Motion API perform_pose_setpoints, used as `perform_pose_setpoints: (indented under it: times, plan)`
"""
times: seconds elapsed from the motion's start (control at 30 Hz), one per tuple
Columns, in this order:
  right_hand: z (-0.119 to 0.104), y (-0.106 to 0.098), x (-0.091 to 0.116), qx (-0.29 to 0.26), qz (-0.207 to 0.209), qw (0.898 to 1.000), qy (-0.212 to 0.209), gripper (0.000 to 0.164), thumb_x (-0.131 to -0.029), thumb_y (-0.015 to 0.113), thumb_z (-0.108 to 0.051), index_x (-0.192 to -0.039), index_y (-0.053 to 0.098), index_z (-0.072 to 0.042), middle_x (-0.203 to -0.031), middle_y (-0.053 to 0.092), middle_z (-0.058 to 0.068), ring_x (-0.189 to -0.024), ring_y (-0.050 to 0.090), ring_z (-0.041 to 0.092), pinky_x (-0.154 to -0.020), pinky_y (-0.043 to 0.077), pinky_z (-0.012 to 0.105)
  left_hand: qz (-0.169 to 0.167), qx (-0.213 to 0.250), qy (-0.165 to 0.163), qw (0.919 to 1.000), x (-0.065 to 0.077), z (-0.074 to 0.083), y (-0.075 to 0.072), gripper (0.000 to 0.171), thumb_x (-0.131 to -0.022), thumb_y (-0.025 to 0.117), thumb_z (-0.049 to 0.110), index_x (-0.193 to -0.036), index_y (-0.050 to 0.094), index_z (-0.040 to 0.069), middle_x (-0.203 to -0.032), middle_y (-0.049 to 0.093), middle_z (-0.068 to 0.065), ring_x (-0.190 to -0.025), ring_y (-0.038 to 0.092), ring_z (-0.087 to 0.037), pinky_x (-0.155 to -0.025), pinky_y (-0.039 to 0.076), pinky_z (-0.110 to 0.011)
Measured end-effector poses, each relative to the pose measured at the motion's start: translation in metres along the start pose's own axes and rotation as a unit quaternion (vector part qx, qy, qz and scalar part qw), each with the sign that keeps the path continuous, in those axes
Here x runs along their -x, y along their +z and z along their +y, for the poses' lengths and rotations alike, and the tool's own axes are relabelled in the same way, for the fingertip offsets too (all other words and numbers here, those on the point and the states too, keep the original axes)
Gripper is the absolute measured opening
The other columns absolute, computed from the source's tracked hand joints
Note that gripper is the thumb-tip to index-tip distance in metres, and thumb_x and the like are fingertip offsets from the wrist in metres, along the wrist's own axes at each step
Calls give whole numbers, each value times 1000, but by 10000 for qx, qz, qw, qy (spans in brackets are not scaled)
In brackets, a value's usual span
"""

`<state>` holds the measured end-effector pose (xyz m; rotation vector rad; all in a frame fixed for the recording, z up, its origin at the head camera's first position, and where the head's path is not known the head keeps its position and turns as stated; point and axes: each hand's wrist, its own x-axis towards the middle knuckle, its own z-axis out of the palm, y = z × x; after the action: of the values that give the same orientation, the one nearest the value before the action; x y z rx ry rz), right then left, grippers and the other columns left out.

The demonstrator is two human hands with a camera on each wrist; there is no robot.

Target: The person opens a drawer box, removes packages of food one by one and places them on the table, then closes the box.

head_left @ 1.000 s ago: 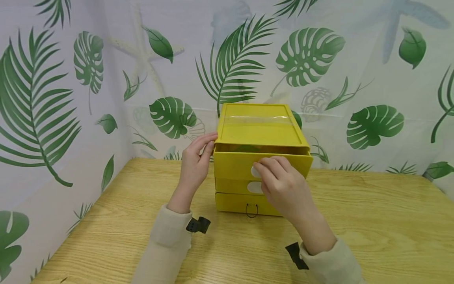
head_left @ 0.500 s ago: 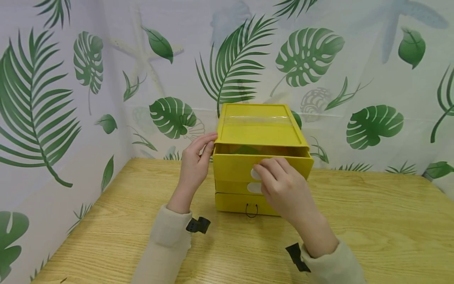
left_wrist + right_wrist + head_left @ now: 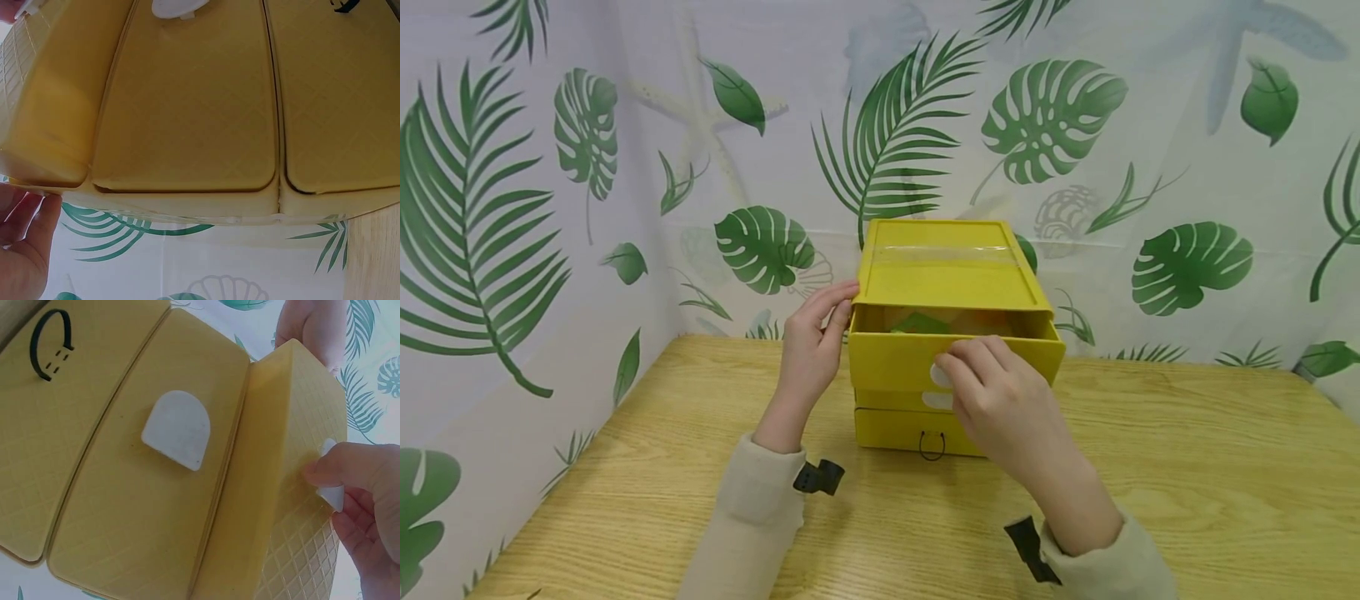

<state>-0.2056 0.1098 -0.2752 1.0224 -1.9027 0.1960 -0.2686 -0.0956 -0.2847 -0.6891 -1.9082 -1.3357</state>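
Note:
A yellow drawer box (image 3: 951, 267) stands on the table, its top drawer (image 3: 887, 362) pulled partway out. My right hand (image 3: 1003, 400) pinches the white handle (image 3: 334, 495) of that drawer between thumb and fingers. Against the upper left side of the box rests my left hand (image 3: 812, 342), its fingers extended along the edge, also seen at the corner in the left wrist view. Inside the drawer gap a green thing (image 3: 921, 323) shows, along with a faint orange patch; their kinds are hidden. The middle drawer (image 3: 150, 487) is closed and has its own white handle (image 3: 178, 429).
The bottom drawer (image 3: 887, 429) is closed and carries a thin black loop (image 3: 932, 446). Clear tape crosses the box top. Wooden table (image 3: 1187, 475) surface extends around the box. A leaf-printed cloth (image 3: 1075, 150) hangs behind.
The top drawer has slid further out toward me, with my right hand moving along on its handle. More of the green thing inside shows. The left hand has stayed at the side.

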Motion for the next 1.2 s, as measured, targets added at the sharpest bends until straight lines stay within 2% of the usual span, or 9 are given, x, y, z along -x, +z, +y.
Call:
perform_pose_setpoints:
  times: [0.33,0.6,0.83,1.07,1.2]
  plan:
    - [-3,-6,-1,37,-144,9999,8,29,-60,67,11,-87,60,4,-87,57,14,-77,52,27,-63,51,33,2,-32,-19,10000,0,0,0,23,-91,47,5,-106,60,-7,-111,57,-16,-104,53,-23,-80,48,-27]
    - [-6,-11,-1,37,-316,9995,79,29,-60,68,10,-87,61,3,-87,57,13,-78,53,26,-64,51,32,-12,6,-89,10000,1,-2,1,24,-91,47,5,-107,60,-6,-112,57,-16,-103,53,-22,-76,50,-26]
    - [-9,-14,-1,5,-360,9993,83,28,-61,67,11,-87,61,3,-86,57,12,-77,52,26,-64,50,32,-6,-21,-117,9999,1,-1,0,24,-91,47,5,-107,60,-6,-112,57,-15,-105,52,-22,-78,49,-27]
    - [-11,-18,-1,44,-654,9977,181,23,-66,65,8,-87,60,2,-86,56,11,-78,51,25,-67,49,31,-13,9,-139,9999,1,-1,0,23,-91,47,5,-107,60,-6,-112,57,-15,-103,53,-21,-76,50,-26]
    - [-12,-20,-1,45,-673,9976,163,22,-66,66,8,-86,60,1,-85,55,11,-77,50,24,-67,49,30,-22,20,-156,9999,1,-1,0,24,-91,47,5,-108,60,-6,-112,57,-15,-103,53,-21,-75,50,-26]
